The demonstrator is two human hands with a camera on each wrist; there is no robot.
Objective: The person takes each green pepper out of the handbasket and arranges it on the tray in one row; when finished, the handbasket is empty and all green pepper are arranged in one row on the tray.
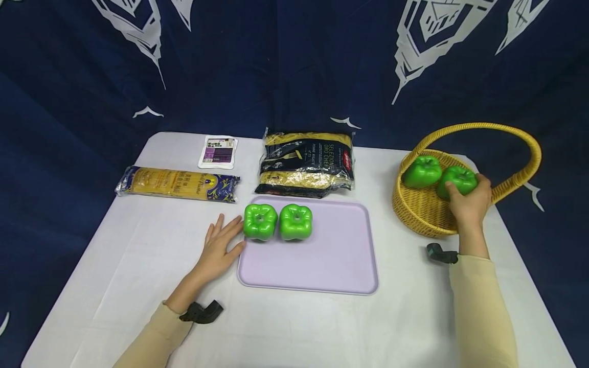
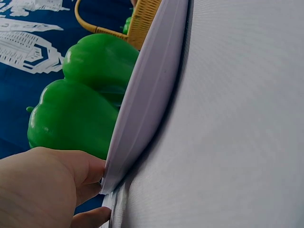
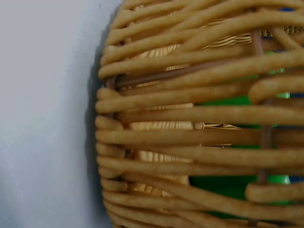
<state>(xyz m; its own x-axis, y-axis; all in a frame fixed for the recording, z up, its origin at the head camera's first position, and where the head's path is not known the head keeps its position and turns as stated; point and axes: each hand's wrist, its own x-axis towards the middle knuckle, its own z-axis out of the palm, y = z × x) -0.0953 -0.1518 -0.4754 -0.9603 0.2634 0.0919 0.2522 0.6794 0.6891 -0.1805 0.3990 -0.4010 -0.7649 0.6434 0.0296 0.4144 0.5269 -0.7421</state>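
Observation:
My right hand reaches into the yellow wicker basket and grips a green bell pepper. Another green bell pepper lies beside it in the basket. In the right wrist view the basket's woven side fills most of the picture, with green showing through the gaps; the hand is out of sight there. My left hand, fingers extended, lies at the left edge of the lilac tray, close to a green bell pepper. A second pepper sits right of that one on the tray.
Behind the tray lies a black and yellow bag of penne. A long spaghetti pack is at the left, with a small white packet behind it. The basket's tall handle arches over its opening. A dark blue curtain hangs behind the table.

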